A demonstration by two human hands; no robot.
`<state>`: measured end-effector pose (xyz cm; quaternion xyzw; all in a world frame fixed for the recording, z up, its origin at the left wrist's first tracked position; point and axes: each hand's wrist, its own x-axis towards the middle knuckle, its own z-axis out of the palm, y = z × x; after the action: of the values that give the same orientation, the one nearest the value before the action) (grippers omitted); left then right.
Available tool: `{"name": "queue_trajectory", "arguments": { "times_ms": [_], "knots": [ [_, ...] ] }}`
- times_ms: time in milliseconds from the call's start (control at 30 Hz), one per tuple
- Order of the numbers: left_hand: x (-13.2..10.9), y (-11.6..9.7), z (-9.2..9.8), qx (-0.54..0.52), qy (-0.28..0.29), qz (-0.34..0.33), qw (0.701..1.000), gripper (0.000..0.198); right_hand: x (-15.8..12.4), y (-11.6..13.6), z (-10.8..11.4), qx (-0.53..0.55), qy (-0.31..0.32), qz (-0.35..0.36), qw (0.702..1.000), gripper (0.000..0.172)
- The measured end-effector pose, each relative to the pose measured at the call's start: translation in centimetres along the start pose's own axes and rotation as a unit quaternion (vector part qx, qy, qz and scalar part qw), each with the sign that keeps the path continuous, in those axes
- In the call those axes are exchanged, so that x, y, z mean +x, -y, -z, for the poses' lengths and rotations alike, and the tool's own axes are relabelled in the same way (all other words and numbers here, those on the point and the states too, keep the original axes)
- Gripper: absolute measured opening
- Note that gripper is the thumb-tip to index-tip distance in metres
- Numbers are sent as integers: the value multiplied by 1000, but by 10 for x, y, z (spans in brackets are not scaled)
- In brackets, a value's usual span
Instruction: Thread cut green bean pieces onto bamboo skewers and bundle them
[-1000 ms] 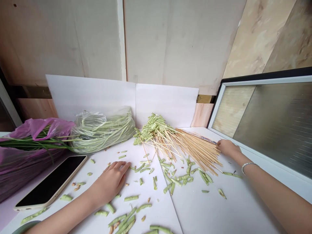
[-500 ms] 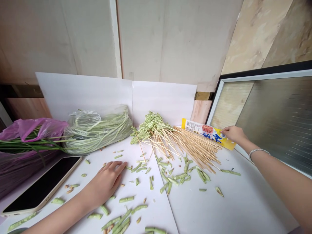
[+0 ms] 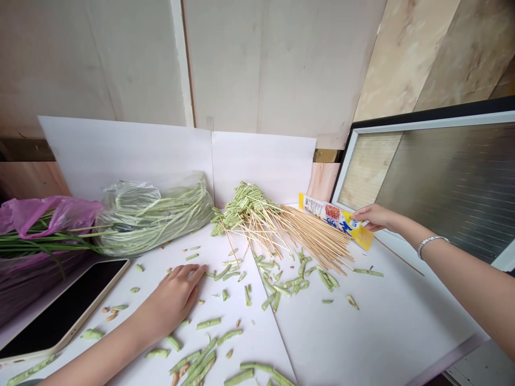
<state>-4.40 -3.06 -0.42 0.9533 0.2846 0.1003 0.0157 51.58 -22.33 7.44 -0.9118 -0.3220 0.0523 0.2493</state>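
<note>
My right hand pinches the end of a yellow and white packet that lies at the back right, beside a spread pile of bamboo skewers. Several skewers threaded with cut green beans fan out behind the loose sticks. My left hand rests flat, fingers stretched, on the white sheet among scattered bean pieces. It holds nothing.
A clear bag of long green beans lies at the back left. Beside it a pink bag with chives. A phone lies face up at the left. A framed glass panel stands on the right, and the table edge runs at the lower right.
My right hand drew the yellow packet out from under the skewers and lifted its end slightly. The left hand stayed flat in place. The view shifted a little left.
</note>
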Motion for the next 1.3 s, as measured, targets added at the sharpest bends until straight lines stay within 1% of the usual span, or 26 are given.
{"name": "queue_trajectory", "arguments": {
  "times_ms": [67, 133, 200, 267, 367, 467, 600, 700, 800, 900, 1000, 1167, 1300],
  "knots": [
    [0, 0, -1, -1, -1, 0, 1000, 49, -14, 3, -7, 4, 69, 2, 998, 27],
    [1, 0, -2, -2, -1, 0, 1000, 49, -27, 4, -16, 8, 101, 18, 995, 29],
    [0, 0, -1, -2, -2, -1, 1000, 49, -39, 2, -25, 5, 98, 37, 994, 29],
    [0, 0, 0, -2, -4, -1, 1000, 48, -48, -4, -30, -7, 75, 43, 996, 29],
    [0, -1, 0, -2, -6, 1, 1000, 48, -53, -19, -30, -38, 28, 21, 999, 27],
    [1, 0, -1, 0, -6, 0, 1000, 48, -53, -37, -29, -65, -5, -7, 998, 24],
    [2, 0, -2, 3, -4, 2, 1000, 49, -48, -55, -33, -87, -16, -20, 996, 30],
    [1, 1, -1, 5, -2, 1, 1000, 49, -43, -65, -35, -99, -25, -33, 994, 30],
    [0, 2, -2, 1, -7, -4, 1000, 49, -38, -71, -32, -108, -31, -48, 993, 29],
    [0, 5, -3, 4, -15, -7, 1000, 48, -33, -74, -28, -109, -27, -57, 992, 29],
    [-1, 8, -6, 5, -27, -10, 1000, 47, -28, -73, -29, -102, -24, -59, 993, 27],
    [0, 13, -14, -5, -63, -22, 998, 45, -19, -67, -42, -91, -30, -88, 992, 29],
    [1, 13, -15, -8, -49, -23, 998, 47, -15, -63, -50, -90, -41, -118, 988, 28]
  ]
}}
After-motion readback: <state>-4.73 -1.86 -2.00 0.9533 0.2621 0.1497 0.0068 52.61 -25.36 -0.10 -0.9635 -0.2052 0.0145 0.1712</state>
